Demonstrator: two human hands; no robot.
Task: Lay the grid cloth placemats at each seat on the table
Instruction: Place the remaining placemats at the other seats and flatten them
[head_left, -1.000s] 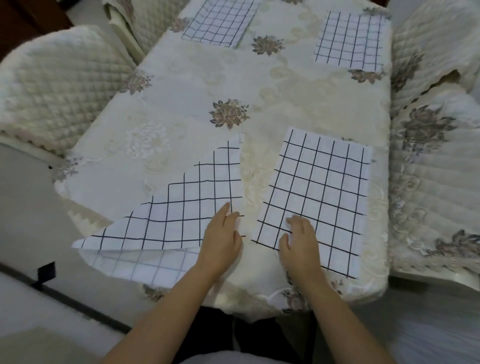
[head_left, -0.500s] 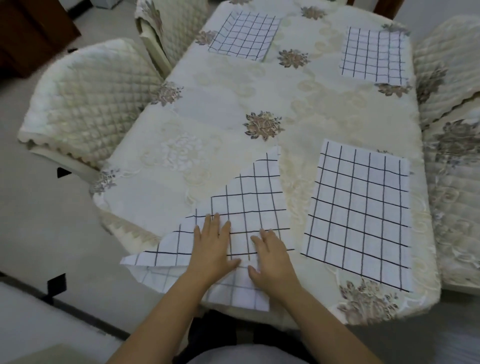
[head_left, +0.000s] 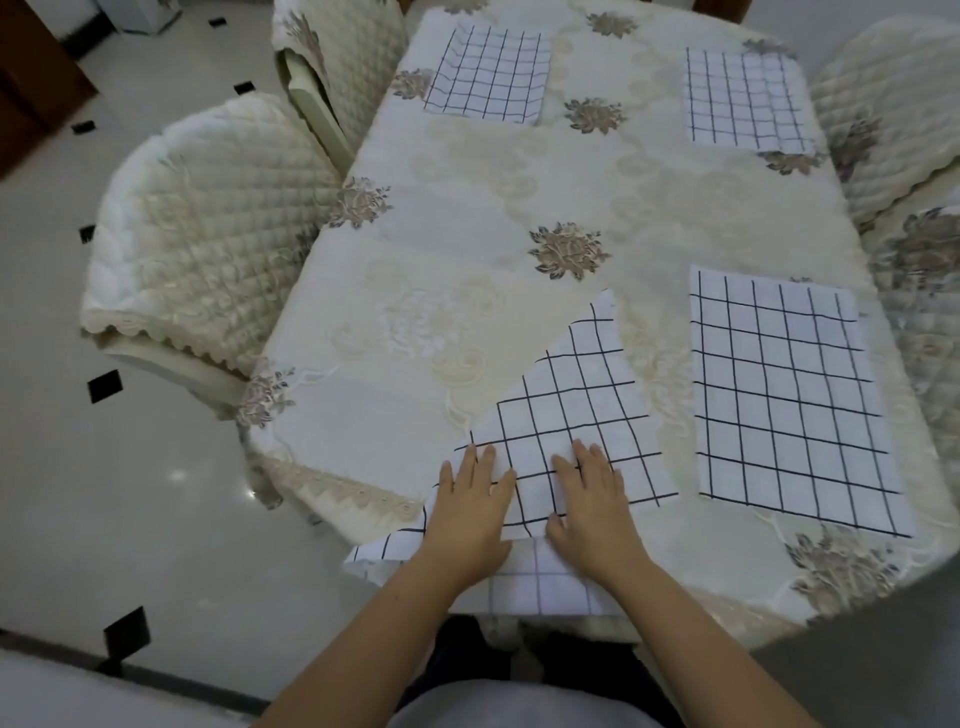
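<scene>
both hands (head_left: 530, 512) press flat the folded placemat (head_left: 566, 410), tip pointing away.

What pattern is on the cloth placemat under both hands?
The white cloth placemat carries a thin black square grid, clearest in the head view.

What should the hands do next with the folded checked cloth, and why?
Probably unfold the folded white grid-cloth placemat and slide it onto the cream floral tablecloth. The left hand and right hand press flat on it, yet it lies doubled into a triangle, its near part hanging over the table edge, while the neighbouring grid placemat lies flat.
</scene>
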